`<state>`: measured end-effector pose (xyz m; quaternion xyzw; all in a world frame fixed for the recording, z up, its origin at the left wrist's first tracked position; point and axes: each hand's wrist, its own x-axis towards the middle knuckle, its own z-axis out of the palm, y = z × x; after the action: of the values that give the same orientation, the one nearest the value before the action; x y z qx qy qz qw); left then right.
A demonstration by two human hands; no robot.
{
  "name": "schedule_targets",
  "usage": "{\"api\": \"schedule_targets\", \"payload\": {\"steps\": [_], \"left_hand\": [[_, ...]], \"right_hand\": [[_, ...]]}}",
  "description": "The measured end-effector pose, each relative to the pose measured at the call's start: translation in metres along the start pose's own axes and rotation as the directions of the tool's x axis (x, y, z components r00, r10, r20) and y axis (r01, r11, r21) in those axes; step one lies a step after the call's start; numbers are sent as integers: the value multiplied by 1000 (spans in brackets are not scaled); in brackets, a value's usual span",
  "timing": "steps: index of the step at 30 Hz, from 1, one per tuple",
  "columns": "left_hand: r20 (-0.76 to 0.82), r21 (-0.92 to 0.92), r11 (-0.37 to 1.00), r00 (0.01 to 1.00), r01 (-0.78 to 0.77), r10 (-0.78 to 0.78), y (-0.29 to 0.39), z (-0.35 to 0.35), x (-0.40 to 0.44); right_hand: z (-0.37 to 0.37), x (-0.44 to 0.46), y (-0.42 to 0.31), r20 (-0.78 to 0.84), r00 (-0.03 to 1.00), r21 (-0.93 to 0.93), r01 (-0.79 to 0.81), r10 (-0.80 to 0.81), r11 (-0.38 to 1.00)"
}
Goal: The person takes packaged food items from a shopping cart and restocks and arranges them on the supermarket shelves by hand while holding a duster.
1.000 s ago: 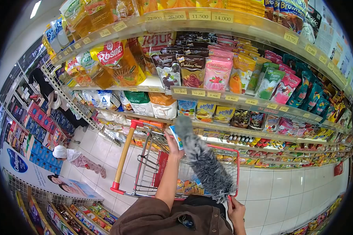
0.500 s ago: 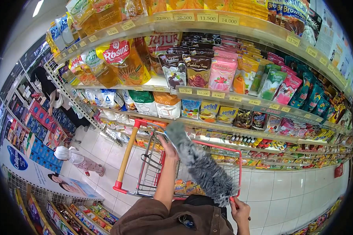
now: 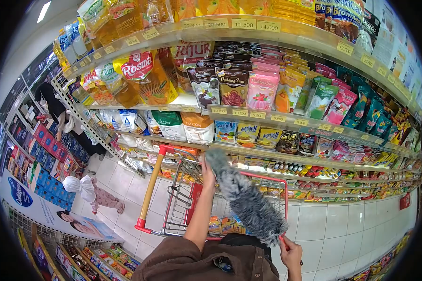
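Observation:
A fluffy grey duster (image 3: 248,199) slants across the front of my body, its far end near the shelf. My right hand (image 3: 291,253) is closed around its red handle at the lower end. Beside the duster's far end is my left hand (image 3: 208,175), seen edge-on with its fingers stretched upward; whether they touch the fluff I cannot tell. Beneath both arms stands a shopping cart (image 3: 173,201) with red trim and a yellow-brown handle bar. Several yellow-and-blue packets (image 3: 222,225) are seen through the cart's wire.
Ahead, curved shelves hold pudding pouches (image 3: 262,89), cooking oil pouches (image 3: 143,77) and flour bags (image 3: 169,124). A small person in a white head covering (image 3: 82,187) stands at the left, with another person in dark clothes (image 3: 56,107) beyond. A red object (image 3: 404,200) is at the far right.
My left hand has turned edge-on and shifted slightly right and up. The duster's upper end has moved slightly down and right. The small person at the left has shifted a little.

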<state>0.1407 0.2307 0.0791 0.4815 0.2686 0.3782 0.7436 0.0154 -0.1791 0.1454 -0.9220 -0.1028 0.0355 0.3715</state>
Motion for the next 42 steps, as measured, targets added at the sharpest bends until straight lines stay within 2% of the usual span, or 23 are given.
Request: {"api": "schedule_targets", "payload": {"steps": [1,2,3,5,7,8,9,13,15,16,17,19,21,23,24,27,29,33,36,37,39,40,42], "left_hand": [[3,0,1000,1000,1,-1,3,-1,0],[140,-269,944,977,191,-158,9,-4,2],[308,-485,783,914,389,-264,18,-4,1],[346,-489,766,899,416,-267,33,-2,-8],[363,-536,716,888,447,-283,30,-3,-5],[250,-481,793,926,373,-283,23,-5,-2],[252,-478,794,924,376,-287,27,-4,-5],[409,-552,664,857,505,-312,28,-3,-10],[250,-515,764,921,389,-299,10,-5,-6],[353,-530,729,894,434,-276,4,-9,1],[356,-527,728,892,439,-280,-6,-12,1],[431,-501,638,808,585,-402,24,6,-19],[470,-490,647,802,584,-369,23,12,-22],[335,-322,720,785,615,-521,28,21,-31],[436,-351,602,694,717,-573,19,17,-26],[402,-287,614,674,735,-620,-27,16,-18],[431,-304,536,615,788,-660,-28,21,-20],[311,-213,666,696,715,-648,-28,28,-12],[72,-88,954,957,287,-282,-20,34,3],[74,-86,953,956,290,-285,-22,39,11],[-112,83,984,980,-157,165,-23,53,34],[-110,80,985,980,-156,164,-25,58,48],[-61,370,861,916,-349,397,-25,68,75]], "right_hand": [[0,-1,-3,30,999,-6,30,-29,1000],[7,-3,5,-15,998,0,65,-65,998],[8,-2,4,-17,998,-2,65,-65,998],[10,-2,-1,-47,992,-149,108,-116,983],[5,-2,-4,-8,993,-124,113,-115,986],[2,-2,-5,32,993,-102,114,-111,988],[2,-3,-5,31,994,-100,109,-107,989],[-1,1,0,-43,987,-154,144,-152,977],[-2,4,-1,-54,986,-124,149,-157,981],[-5,2,-3,-46,989,-155,132,-141,979],[-6,1,-3,-38,992,-185,115,-124,976],[-7,1,4,-83,989,-203,107,-125,973],[-7,1,12,-127,983,-220,101,-131,970],[-7,-3,22,-155,984,-76,74,-85,994],[-7,-7,26,-122,992,-61,14,-22,998],[-2,-20,39,-54,994,52,-94,97,994],[1,-26,50,-45,988,157,-140,148,978],[3,-47,85,-39,950,415,-268,311,870],[-5,-61,103,-16,923,392,-348,385,851],[-3,-64,105,-17,921,393,-351,388,850],[4,-66,108,-68,913,452,-332,403,828],[5,-66,108,-71,912,451,-331,403,829],[7,-67,106,20,912,410,-382,411,828]]}}
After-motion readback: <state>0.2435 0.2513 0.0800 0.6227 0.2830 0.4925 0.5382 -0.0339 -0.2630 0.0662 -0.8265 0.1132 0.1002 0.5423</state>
